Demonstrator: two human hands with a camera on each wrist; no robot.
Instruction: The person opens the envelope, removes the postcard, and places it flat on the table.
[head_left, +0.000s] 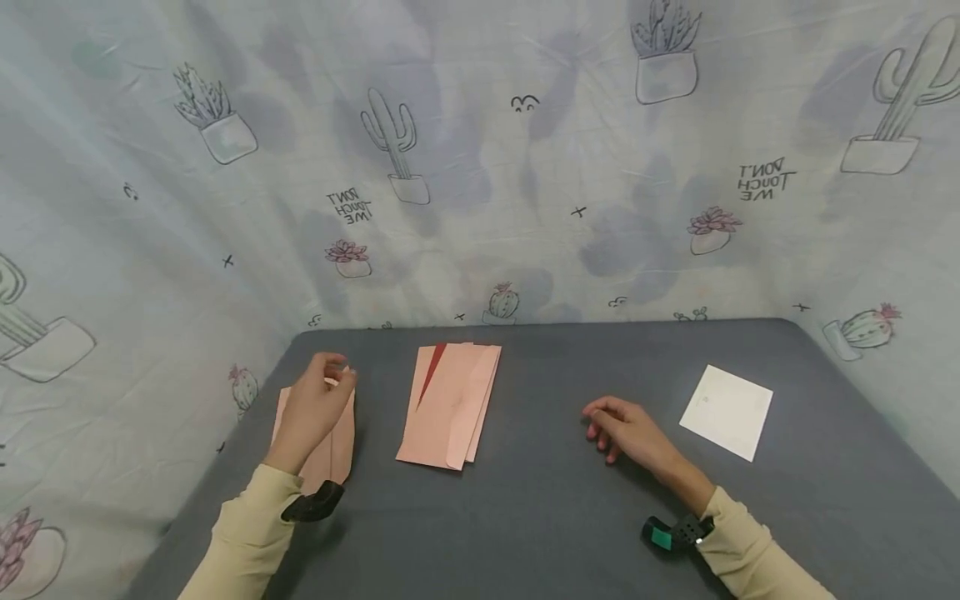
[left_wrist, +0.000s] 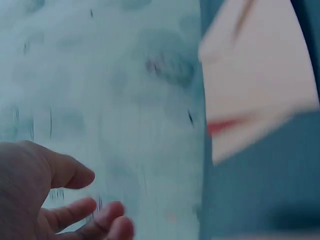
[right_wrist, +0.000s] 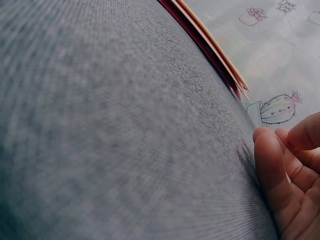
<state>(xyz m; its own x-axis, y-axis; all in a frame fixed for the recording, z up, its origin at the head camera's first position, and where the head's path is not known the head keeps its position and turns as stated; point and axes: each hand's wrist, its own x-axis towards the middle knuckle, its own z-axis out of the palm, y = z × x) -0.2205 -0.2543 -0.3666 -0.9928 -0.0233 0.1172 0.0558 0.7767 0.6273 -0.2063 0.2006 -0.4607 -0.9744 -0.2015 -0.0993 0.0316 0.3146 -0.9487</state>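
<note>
My left hand (head_left: 309, 417) hovers over a pink envelope (head_left: 342, 442) at the left side of the table and partly hides it. In the left wrist view the thumb and fingers of that hand (left_wrist: 37, 197) are apart and hold nothing. Right of it lies a small stack of pink envelopes (head_left: 448, 417), with a red strip showing near its top. My right hand (head_left: 636, 435) is loosely bent, low over the table between that stack and a white square card (head_left: 726, 412). Its fingers (right_wrist: 272, 155) hold nothing.
Everything lies on a grey table (head_left: 540, 517) with rounded far corners. A pale curtain (head_left: 465, 167) printed with cacti and mirrored lettering hangs behind it and along both sides. Each wrist wears a dark strapped device (head_left: 678, 533).
</note>
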